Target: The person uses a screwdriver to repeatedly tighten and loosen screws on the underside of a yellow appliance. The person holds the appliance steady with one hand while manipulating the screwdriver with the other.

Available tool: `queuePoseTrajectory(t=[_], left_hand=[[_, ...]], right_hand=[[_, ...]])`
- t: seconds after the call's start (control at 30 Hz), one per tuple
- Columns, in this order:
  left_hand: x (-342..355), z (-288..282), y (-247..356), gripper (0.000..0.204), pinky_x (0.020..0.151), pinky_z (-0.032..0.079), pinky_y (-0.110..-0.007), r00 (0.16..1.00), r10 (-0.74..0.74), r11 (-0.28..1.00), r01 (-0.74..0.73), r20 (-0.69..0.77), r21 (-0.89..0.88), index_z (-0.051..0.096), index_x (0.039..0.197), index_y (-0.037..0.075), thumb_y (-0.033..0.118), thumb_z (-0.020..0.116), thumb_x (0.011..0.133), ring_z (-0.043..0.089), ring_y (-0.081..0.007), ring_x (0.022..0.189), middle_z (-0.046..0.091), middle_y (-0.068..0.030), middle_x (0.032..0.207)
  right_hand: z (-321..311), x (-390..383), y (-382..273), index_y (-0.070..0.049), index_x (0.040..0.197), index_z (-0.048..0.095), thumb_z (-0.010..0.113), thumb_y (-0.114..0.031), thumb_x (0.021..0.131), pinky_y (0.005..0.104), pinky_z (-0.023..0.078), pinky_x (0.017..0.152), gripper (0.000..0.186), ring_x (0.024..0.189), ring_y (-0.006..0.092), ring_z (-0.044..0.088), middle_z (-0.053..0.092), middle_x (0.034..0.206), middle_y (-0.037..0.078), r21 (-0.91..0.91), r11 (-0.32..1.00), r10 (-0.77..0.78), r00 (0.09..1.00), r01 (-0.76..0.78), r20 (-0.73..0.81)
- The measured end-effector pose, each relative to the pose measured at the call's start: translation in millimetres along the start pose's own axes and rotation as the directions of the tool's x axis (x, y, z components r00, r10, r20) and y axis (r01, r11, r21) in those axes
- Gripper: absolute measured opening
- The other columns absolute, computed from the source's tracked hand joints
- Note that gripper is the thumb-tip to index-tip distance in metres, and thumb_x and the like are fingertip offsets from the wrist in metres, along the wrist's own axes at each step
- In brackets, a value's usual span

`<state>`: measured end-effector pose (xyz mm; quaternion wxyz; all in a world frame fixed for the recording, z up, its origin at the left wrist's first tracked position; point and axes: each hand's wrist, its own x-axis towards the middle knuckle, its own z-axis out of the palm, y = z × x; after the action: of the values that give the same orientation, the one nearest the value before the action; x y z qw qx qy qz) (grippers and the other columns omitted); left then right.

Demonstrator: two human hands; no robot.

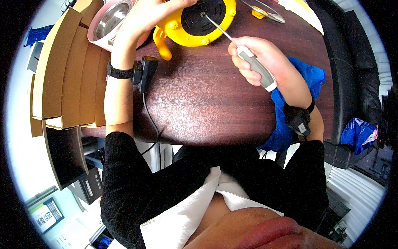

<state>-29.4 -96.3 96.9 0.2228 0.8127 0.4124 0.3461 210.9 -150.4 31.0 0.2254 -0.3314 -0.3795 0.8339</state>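
Note:
Near the far edge of the view, a yellow appliance (176, 34) with a round black vented base facing up lies on the dark wooden table (199, 95). A yellow curved handle (162, 45) sticks out at its near left. My left hand (151, 11) holds the appliance's left side; some of its fingers are cut off by the top edge. In my right hand (261, 56), a screwdriver (258, 66) with a grey and white handle is gripped. Its thin metal shaft slants to the far left, and the tip sits at the middle of the black base.
A pink pot (94, 37) with a steel inside stands left of my left hand. At the far right lies a glass lid (273, 16) with a yellow knob. Blue cloth (309, 74) lies under my right forearm. Cardboard boxes (62, 70) line the left side; a cable (151, 120) hangs off the table.

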Motion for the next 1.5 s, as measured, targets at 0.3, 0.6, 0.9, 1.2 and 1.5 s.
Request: queuePoseTrajectory(t=[0.3,0.6,0.9,1.2,1.5], left_hand=[[-2.5,0.4,-1.2,0.063,0.103,0.034,-0.038,0.999,0.021,0.985,-0.013,-0.047,0.171,0.048,0.129,0.001,0.035,0.065,0.079,0.045,-0.0295,0.121,0.049,-0.0177,0.129],[-2.3,0.2,-1.5,0.062,0.102,0.037,-0.039,0.994,0.019,0.990,-0.004,-0.104,0.144,0.051,0.127,0.001,0.036,0.064,0.077,0.048,-0.0310,0.119,0.052,-0.0186,0.126],[-2.7,-0.1,3.1,0.061,0.101,0.038,-0.038,0.991,0.009,0.975,0.021,-0.134,0.220,0.052,0.125,0.002,0.036,0.065,0.077,0.049,-0.0313,0.118,0.051,-0.0192,0.126],[-3.2,0.3,3.3,0.059,0.101,0.038,-0.039,0.991,0.019,0.967,0.015,-0.133,0.254,0.053,0.123,0.002,0.035,0.066,0.076,0.049,-0.0309,0.118,0.052,-0.0181,0.125],[-3.9,2.7,-1.9,0.060,0.102,0.036,-0.040,0.990,0.018,0.966,0.020,-0.143,0.257,0.053,0.124,0.002,0.037,0.065,0.076,0.048,-0.0315,0.118,0.052,-0.0180,0.126]], right_hand=[[3.9,1.0,0.1,-0.008,0.085,0.048,0.042,-0.032,0.096,0.0261,0.040,0.033,0.027,0.037,0.0113,0.046,0.048,0.057,0.001,0.076,0.997,0.034,0.999,-0.033,-0.004],[24.5,-0.1,-19.1,-0.005,0.079,0.051,0.041,-0.029,0.098,0.0249,0.037,0.031,0.032,0.034,0.0109,0.046,0.047,0.056,0.003,-0.769,0.620,-0.199,0.917,-0.155,-0.345],[17.7,-4.5,-14.0,-0.003,0.072,0.061,0.052,-0.018,0.087,0.0366,0.051,0.048,0.023,0.052,0.0264,0.063,0.061,0.061,0.013,-0.720,-0.627,-0.666,0.686,-0.299,0.295],[3.8,-12.5,-2.2,-0.007,0.081,0.052,0.045,-0.029,0.096,0.0264,0.040,0.034,0.028,0.036,0.0120,0.047,0.050,0.056,0.002,-0.139,0.986,-0.106,0.989,0.090,-0.107],[-17.8,12.2,15.1,-0.009,0.085,0.049,0.036,-0.032,0.098,0.0254,0.034,0.032,0.029,0.033,0.0105,0.039,0.043,0.056,-0.002,0.316,0.948,-0.035,0.971,-0.043,0.238]])
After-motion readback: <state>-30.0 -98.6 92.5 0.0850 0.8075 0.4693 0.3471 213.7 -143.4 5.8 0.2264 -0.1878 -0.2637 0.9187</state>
